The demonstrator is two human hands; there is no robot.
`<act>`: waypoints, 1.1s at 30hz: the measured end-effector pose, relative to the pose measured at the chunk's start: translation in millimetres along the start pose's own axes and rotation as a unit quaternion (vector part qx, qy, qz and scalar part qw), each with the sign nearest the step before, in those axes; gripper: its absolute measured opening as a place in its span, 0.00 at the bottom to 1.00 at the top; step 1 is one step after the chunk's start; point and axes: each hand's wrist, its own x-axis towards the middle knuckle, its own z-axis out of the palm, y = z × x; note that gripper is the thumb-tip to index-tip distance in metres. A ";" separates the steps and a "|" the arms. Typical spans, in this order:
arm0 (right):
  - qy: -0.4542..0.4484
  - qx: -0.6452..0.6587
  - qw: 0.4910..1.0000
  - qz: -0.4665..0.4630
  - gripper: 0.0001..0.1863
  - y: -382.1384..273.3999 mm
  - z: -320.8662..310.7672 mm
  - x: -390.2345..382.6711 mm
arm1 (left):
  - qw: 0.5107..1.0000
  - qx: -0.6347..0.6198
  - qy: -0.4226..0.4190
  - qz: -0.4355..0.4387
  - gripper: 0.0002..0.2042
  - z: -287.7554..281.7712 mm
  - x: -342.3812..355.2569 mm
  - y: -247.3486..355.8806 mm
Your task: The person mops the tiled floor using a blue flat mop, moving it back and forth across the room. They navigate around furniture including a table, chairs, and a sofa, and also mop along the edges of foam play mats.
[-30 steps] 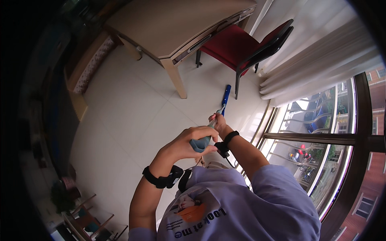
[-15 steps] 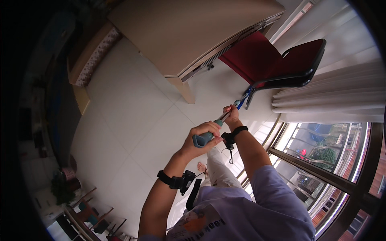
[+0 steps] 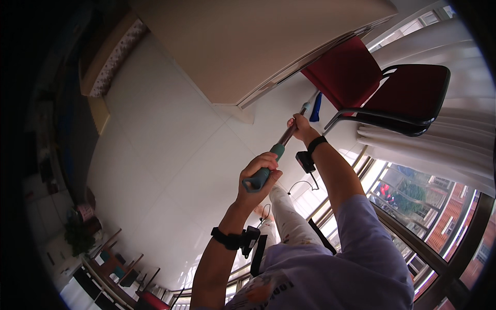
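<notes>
I hold a long mop in both hands, with its teal grip (image 3: 278, 151) and metal pole angled up and to the right. My left hand (image 3: 261, 173) is closed round the grip near its looped end. My right hand (image 3: 299, 127) grips the pole higher up, just below a light teal joint. The blue mop head (image 3: 317, 107) lies on the floor between the table's corner and a red chair (image 3: 351, 77) with a black frame, partly behind the chair's seat edge.
A beige table (image 3: 237, 46) fills the top. A wooden bench with a patterned cushion (image 3: 110, 62) stands upper left, other furniture (image 3: 111, 261) lower left. A white curtain (image 3: 452, 165) and windows (image 3: 418, 217) line the right. Pale tiles (image 3: 170, 155) cover the floor.
The mop and both hands have reached farther forward, toward the table and chair; the blue head is now beside the chair. The view has shifted, with the table and chair looming larger.
</notes>
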 end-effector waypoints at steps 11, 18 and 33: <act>0.092 -0.239 0.965 0.057 0.11 34.3 25.9 -21.9 | 0.995 0.091 -0.012 0.042 0.12 -4.6 -40.0 26.8; 0.075 -0.283 0.954 0.067 0.15 81.5 21.9 -59.8 | 0.988 0.127 0.051 0.075 0.10 -22.4 -76.0 60.2; 0.068 -0.292 0.948 0.106 0.16 199.4 -14.5 -153.9 | 0.983 0.142 -0.047 0.102 0.08 -84.7 -165.4 128.2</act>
